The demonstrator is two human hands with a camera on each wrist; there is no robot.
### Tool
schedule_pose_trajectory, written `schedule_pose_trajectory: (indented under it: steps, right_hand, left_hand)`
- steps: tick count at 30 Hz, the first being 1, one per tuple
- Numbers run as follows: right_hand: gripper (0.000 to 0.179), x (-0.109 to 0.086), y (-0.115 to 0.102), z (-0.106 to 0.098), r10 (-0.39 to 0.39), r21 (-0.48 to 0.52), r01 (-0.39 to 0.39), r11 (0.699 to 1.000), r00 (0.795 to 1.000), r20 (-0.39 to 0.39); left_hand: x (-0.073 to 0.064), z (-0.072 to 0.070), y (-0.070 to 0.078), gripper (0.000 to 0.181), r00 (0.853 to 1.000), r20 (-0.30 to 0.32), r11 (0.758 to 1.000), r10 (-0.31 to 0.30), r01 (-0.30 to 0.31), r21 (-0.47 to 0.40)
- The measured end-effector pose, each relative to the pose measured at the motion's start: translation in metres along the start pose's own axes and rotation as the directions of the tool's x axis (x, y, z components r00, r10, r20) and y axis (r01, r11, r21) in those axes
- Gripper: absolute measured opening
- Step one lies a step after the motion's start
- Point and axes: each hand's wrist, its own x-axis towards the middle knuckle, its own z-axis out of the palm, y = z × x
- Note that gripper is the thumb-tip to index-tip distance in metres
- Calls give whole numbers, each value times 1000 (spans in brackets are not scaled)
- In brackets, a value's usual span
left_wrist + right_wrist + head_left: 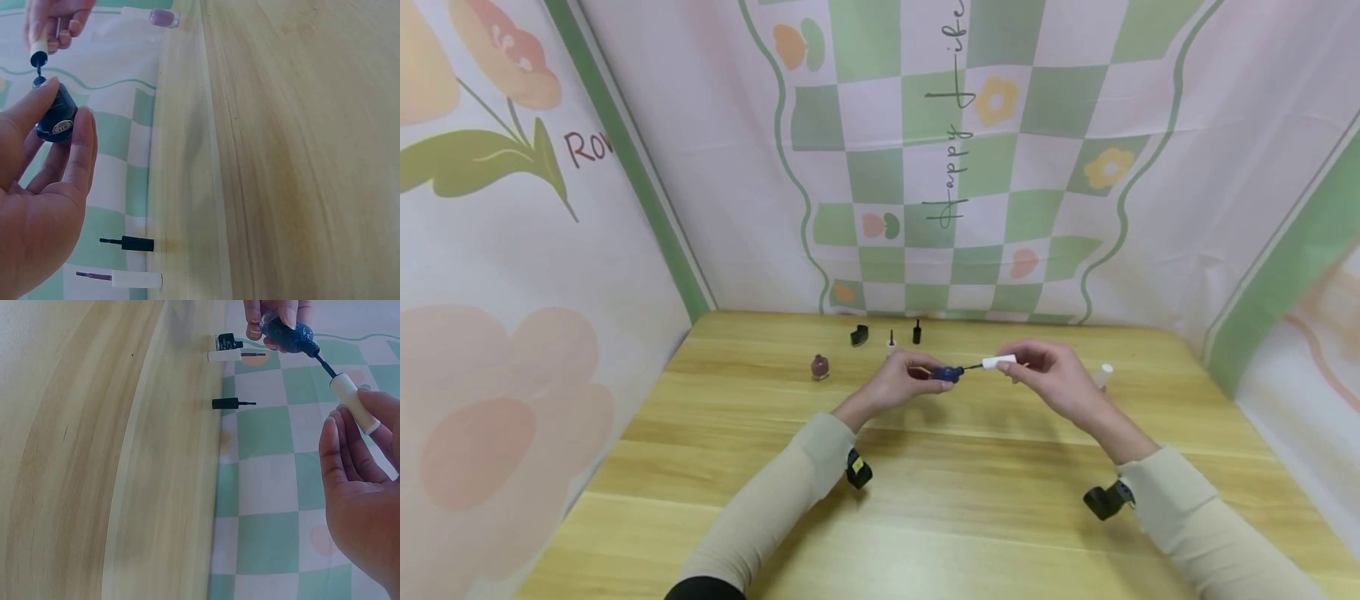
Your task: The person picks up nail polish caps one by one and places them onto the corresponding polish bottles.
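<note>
My left hand (pixel 898 379) pinches a dark blue nail polish bottle (pixel 949 375) between thumb and fingers. The bottle is tilted, with its neck toward my right hand (pixel 1063 383). That hand pinches a white brush cap (pixel 998 362) by thumb and fingertips. The thin brush (pixel 327 365) runs from the cap to the bottle's mouth; its tip is at or inside the neck, and I cannot tell how deep. In the left wrist view a round pale label (pixel 62 127) shows on the bottle's base.
Toward the table's back stand a mauve polish bottle (pixel 820 367), a black bottle (pixel 860 336), and two upright brush caps, one white (pixel 891 343) and one black (pixel 917 333). A white-capped bottle (pixel 1105 375) stands beyond my right wrist. Fabric walls enclose the wooden table (pixel 940 517).
</note>
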Motion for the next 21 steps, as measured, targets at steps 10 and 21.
schedule_pose_trajectory:
  steps: [10, 21]
  right_hand:
    - [23, 2, -2, 3, 9, -32, -9, 999, 1000, 7]
    - [23, 4, -3, 6, 12, -18, -12, 1000, 999, 41]
  left_hand:
    - [-1, 0, 2, 26, 1000, -5, 1000, -9, 9, 23]
    - [-1, 1, 2, 25, 1000, 0, 1000, 4, -4, 11]
